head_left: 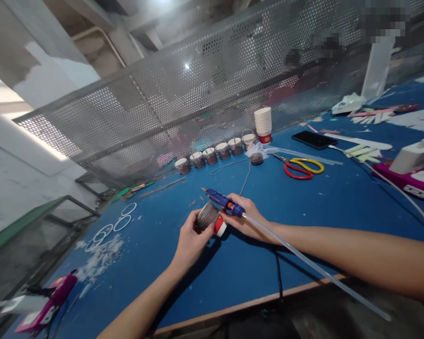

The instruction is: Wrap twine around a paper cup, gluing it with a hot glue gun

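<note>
My left hand (194,240) is closed around a paper cup (207,216) lying tilted, its side wrapped in grey-brown yarn with a red and white part bare. In my right hand (249,219) is a blue hot glue gun (225,202), its nozzle pointing up and left just above the cup. A long clear glue stick (314,268) sticks out of the gun's back toward the table's front edge. Grey yarn (246,179) runs from near my right hand to a small yarn ball (256,158) farther back.
Several wrapped cups (209,156) stand in a row by the perforated metal screen (155,108), beside a stack of paper cups (263,123). Scissors (304,168), a phone (314,139) and a purple power strip (410,181) lie right. White rings (122,223) and scraps (101,259) lie left.
</note>
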### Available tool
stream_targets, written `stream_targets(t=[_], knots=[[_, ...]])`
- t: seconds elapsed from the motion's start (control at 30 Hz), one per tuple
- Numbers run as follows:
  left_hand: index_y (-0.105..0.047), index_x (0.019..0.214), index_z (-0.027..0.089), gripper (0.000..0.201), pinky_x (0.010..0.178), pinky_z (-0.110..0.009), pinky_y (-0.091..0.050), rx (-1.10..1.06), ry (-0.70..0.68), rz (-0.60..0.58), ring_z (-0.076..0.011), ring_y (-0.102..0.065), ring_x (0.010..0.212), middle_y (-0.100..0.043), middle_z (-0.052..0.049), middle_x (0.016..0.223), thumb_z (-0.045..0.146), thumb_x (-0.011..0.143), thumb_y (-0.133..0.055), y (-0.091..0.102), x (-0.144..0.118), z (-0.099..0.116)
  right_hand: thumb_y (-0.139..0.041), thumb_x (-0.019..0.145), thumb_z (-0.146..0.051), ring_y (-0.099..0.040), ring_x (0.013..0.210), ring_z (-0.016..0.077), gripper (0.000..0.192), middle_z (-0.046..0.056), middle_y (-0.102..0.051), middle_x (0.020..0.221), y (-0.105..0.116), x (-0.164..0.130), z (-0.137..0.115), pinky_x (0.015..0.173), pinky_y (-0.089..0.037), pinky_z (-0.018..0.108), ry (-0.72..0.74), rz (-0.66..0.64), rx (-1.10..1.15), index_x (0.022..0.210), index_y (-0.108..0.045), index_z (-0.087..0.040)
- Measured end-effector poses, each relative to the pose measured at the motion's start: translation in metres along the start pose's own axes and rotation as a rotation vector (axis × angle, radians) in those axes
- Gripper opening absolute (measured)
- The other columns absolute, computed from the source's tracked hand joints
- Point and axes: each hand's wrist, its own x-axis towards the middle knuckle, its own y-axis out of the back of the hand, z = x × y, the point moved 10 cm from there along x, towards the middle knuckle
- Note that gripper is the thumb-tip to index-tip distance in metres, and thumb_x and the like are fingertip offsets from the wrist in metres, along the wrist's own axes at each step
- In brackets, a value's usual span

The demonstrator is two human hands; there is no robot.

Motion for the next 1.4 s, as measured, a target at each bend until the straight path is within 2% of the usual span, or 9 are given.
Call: stream_targets(t=[0.57, 0.83, 1.0, 1.17, 1.4], knots=[[-0.058, 0.088, 0.017, 0.026, 0.054, -0.024, -0.044, -0.044, -0.001, 0.002, -0.0112, -0.051, 0.056, -0.056, 0.003, 0.07, 0.031, 0.067, -0.063, 0.001, -0.001, 0.001, -0.059, 0.079, -0.028, -0.053, 0.065, 0.0163, 0.01, 0.0, -0.059, 0.073, -0.001, -0.001, -0.002, 0.063, -0.041, 0.027, -0.027, -0.031, 0.046, 0.08, -0.05, -0.022], [-0.059, 0.083, 0.018, 0.018, 0.056, -0.025, -0.042, -0.078, -0.052, -0.017, -0.0116, -0.049, 0.056, -0.053, 0.004, 0.063, 0.035, 0.077, -0.057, 0.006, -0.002, 0.003, -0.06, 0.078, -0.026, -0.053, 0.064, 0.0159, 0.01, 0.0, -0.059, 0.074, 0.0, -0.001, -0.002, 0.063, -0.041, 0.027, -0.04, -0.025, 0.057, 0.082, -0.052, -0.022], [-0.06, 0.076, 0.017, 0.024, 0.058, -0.023, -0.041, -0.134, -0.066, -0.006, -0.0116, -0.048, 0.06, -0.053, 0.003, 0.064, 0.039, 0.084, -0.054, 0.009, 0.0, -0.002, -0.059, 0.079, -0.026, -0.053, 0.066, 0.0159, 0.01, 0.0, -0.059, 0.075, 0.0, -0.001, -0.004, 0.064, -0.042, 0.027, -0.033, -0.034, 0.069, 0.083, -0.052, -0.022], [-0.062, 0.075, 0.017, 0.022, 0.058, -0.022, -0.043, -0.255, -0.016, 0.0, -0.0117, -0.05, 0.061, -0.056, 0.002, 0.066, 0.038, 0.081, -0.059, 0.01, 0.003, -0.016, -0.06, 0.078, -0.024, -0.053, 0.065, 0.015, 0.01, -0.001, -0.059, 0.075, 0.002, -0.001, -0.004, 0.063, -0.042, 0.026, -0.038, -0.026, 0.061, 0.082, -0.052, -0.022], [-0.063, 0.074, 0.017, 0.017, 0.059, -0.029, -0.052, -0.409, 0.129, -0.134, -0.0139, -0.06, 0.056, -0.061, 0.001, 0.069, 0.034, 0.075, -0.063, -0.004, 0.005, -0.017, -0.058, 0.079, -0.027, -0.052, 0.063, 0.015, 0.01, -0.001, -0.057, 0.073, 0.003, 0.001, 0.0, 0.062, -0.041, 0.026, -0.046, -0.015, 0.081, 0.08, -0.05, -0.022]])
